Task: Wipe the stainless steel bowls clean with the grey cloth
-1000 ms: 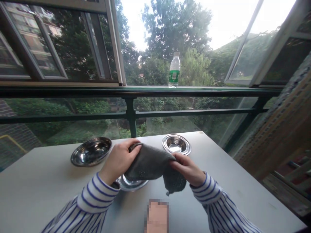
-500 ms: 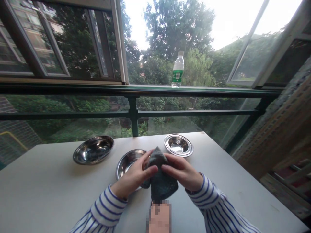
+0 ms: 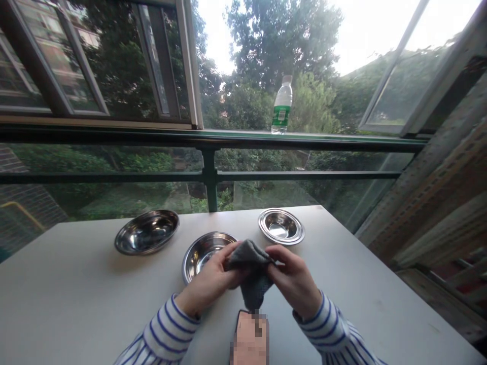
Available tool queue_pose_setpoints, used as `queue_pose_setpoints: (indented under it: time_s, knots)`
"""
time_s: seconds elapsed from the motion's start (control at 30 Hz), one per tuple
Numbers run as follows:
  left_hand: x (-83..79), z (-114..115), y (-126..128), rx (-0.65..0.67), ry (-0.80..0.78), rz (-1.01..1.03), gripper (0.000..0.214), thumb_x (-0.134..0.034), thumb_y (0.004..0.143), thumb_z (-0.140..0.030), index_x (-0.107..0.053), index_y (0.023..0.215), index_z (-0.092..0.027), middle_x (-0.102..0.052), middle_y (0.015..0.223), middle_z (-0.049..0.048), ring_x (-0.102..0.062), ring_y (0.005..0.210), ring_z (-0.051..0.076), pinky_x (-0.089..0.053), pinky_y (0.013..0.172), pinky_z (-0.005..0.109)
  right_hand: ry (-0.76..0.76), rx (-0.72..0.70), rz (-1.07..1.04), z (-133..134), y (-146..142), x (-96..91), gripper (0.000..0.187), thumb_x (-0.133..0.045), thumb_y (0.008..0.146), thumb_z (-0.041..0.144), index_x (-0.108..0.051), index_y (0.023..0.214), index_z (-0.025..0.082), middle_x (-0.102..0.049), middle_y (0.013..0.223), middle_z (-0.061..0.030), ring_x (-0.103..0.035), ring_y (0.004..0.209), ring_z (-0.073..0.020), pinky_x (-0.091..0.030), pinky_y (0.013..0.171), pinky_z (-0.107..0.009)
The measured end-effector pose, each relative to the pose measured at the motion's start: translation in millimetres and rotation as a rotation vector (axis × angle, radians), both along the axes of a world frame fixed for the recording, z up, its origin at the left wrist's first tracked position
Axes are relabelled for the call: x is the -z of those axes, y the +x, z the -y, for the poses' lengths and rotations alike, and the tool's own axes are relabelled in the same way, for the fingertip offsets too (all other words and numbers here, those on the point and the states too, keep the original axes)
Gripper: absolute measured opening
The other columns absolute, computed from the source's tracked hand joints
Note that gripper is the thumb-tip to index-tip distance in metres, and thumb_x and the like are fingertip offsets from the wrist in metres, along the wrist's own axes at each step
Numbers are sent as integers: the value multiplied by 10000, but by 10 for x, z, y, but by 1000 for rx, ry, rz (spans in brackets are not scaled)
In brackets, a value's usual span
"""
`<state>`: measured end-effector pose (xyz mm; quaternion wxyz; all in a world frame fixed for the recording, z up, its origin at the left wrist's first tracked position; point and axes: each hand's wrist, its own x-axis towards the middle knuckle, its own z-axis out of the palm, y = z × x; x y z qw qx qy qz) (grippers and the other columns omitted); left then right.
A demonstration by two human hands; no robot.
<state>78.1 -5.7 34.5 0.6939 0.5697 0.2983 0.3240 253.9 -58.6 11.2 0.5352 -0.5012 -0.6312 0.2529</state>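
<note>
A dark grey cloth (image 3: pixel 255 284) is bunched up between my two hands, over the front part of the table. My left hand (image 3: pixel 213 276) grips its left side, fingers mostly behind the fabric. With thumb and fingers, my right hand (image 3: pixel 294 276) pinches the right edge of the cloth. Just beyond my left hand stands a round steel bowl (image 3: pixel 191 258), partly covered by that hand. Below the hanging end of the cloth lies a flat, phone-like object (image 3: pixel 249 339) with a dark edge, its face pixelated.
On the white table (image 3: pixel 95 304), a large shiny steel bowl (image 3: pixel 146 233) sits at the back left, tilted. A smaller wide-rimmed steel bowl (image 3: pixel 281 226) is at the back right. Beyond runs a green railing (image 3: pixel 323 143), with a green-labelled plastic bottle (image 3: pixel 281 109) above it.
The cloth's upper end has folded down and its lower end has narrowed. My right hand has shifted slightly right and pinches the cloth's edge. The bowls stay in place.
</note>
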Motion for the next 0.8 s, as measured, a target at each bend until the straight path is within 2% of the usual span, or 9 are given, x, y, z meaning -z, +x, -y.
queue_pose_setpoints:
  time_s: [0.07,0.13,0.2,0.3,0.4,0.5,0.6,0.7,0.8]
  knots:
    - [40,15,-5,25,-9,7,574,-773,584,-134,-613,1132,-195,-687,997,41,-593,955,218,-440,818,295,60,50,-38,8,-13,12,144,-504,793,115,-590,882,187,-581,774,-20,-572,657,-134,-480,498,-202]
    - [77,24,-5,-4,-46,5,575,-780,567,-146,-606,1114,-179,-683,982,56,-607,909,224,-464,762,300,192,70,42,34,-21,11,165,-501,807,101,-587,912,195,-575,827,-35,-583,727,-147,-502,553,-220]
    - [95,30,-3,-86,-131,16,538,-774,594,-223,-591,1096,-163,-682,941,73,-628,826,219,-479,708,309,368,78,228,70,-24,11,224,-482,821,69,-598,958,203,-572,899,-58,-583,760,-146,-510,620,-243]
    - [77,41,-13,-163,-287,135,491,-727,648,-290,-569,1094,-164,-679,976,96,-647,836,220,-484,741,325,596,114,567,108,-24,25,297,-449,826,17,-624,978,201,-580,943,-86,-571,731,-143,-497,616,-256]
    - [59,53,-37,-179,-369,268,453,-649,705,-330,-559,1111,-153,-663,1063,110,-626,959,227,-471,817,322,673,124,796,127,-29,44,288,-459,812,11,-636,949,191,-606,937,-102,-576,789,-183,-503,637,-297]
    - [86,56,-52,-188,-234,183,500,-668,719,-309,-512,1165,-146,-654,1099,108,-606,1011,226,-456,868,326,526,18,751,150,-31,66,272,-500,779,61,-623,982,193,-595,1017,-113,-577,877,-215,-517,711,-354]
    - [129,61,-33,-203,-60,62,540,-699,703,-237,-483,1189,-146,-651,1107,106,-603,1021,226,-447,896,339,274,-7,452,151,-17,104,388,-574,769,160,-552,1153,208,-498,1242,-136,-517,1097,-261,-488,859,-412]
    - [153,78,26,-184,4,29,510,-689,702,-207,-493,1170,-158,-665,1091,92,-611,1014,218,-448,906,337,36,-33,98,93,2,152,600,-591,818,278,-356,1369,241,-383,1398,-122,-409,1256,-262,-448,939,-408]
    - [165,87,90,-142,46,12,436,-674,715,-213,-521,1120,-167,-690,1041,83,-623,998,221,-469,883,342,-133,-188,-146,17,9,178,599,-616,811,337,-399,1358,224,-512,1302,-97,-487,1187,-242,-426,958,-384]
